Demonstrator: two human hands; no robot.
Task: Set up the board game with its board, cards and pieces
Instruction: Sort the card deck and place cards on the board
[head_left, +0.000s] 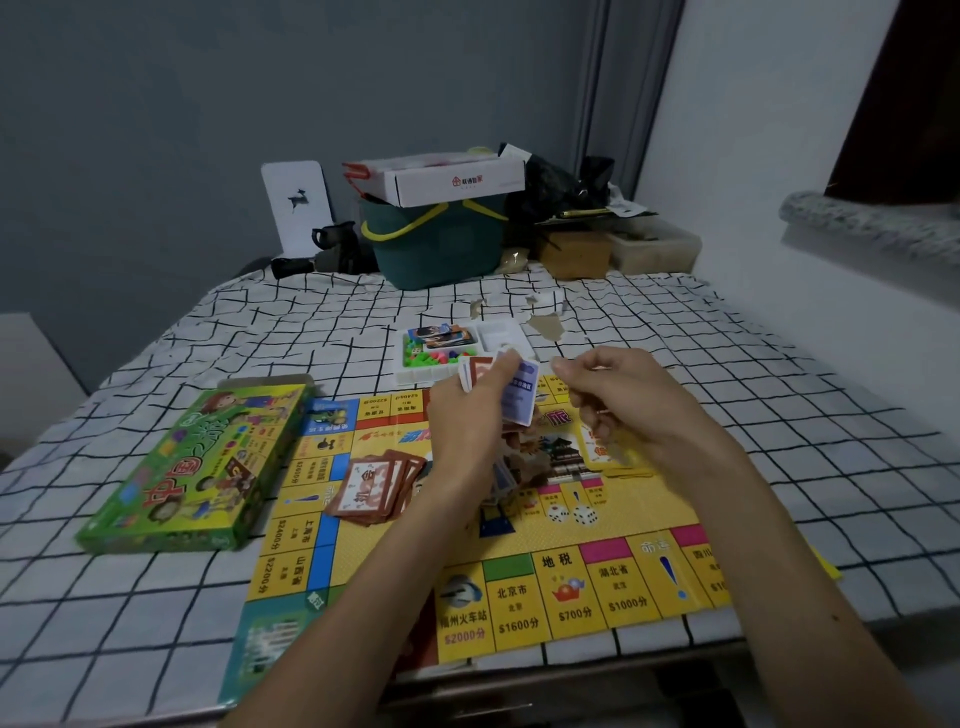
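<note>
Gripping loose cards (522, 395) above the board (623, 525), the left hand (467, 410) curls round their edges; light, thin and slippery, they are probably best pinched by the long sides. The right hand (634, 410) has curled fingers; whether it pinches anything is unclear.

One board (639, 514), one game box (192, 467), one tray (498, 335).

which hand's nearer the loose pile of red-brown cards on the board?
Left. The left hand, gripping a stack of cards, is just right of the red-brown card pile; the right hand is farther right, over the yellow game board.
</note>
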